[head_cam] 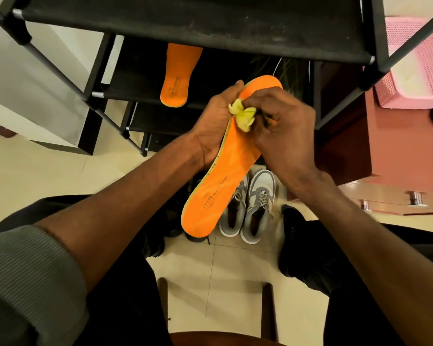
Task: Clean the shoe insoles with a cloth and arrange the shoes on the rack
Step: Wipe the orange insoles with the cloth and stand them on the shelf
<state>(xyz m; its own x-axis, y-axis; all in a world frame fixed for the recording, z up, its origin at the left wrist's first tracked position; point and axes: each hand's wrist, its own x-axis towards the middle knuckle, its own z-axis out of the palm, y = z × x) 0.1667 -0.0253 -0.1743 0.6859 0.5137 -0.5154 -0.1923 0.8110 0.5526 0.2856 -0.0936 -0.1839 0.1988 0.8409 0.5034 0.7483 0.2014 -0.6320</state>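
Note:
My left hand [211, 126] grips an orange insole [225, 178] by its left edge, holding it slanted above the floor with its top side facing me. Against the insole's upper half my right hand [283, 131] pinches a crumpled yellow cloth [243, 114]. A second orange insole [178, 76] lies on a middle shelf of the black shoe rack [198, 18]. A pair of grey and white sneakers [255, 211] stands on the floor below my hands, partly hidden by the held insole.
Dark shoes [293, 236] are on my feet on the cream tile floor [225, 265]. A pink mesh basket [418, 63] sits at the right on a reddish cabinet [400, 151]. The wooden chair [218, 338] edge shows at the bottom.

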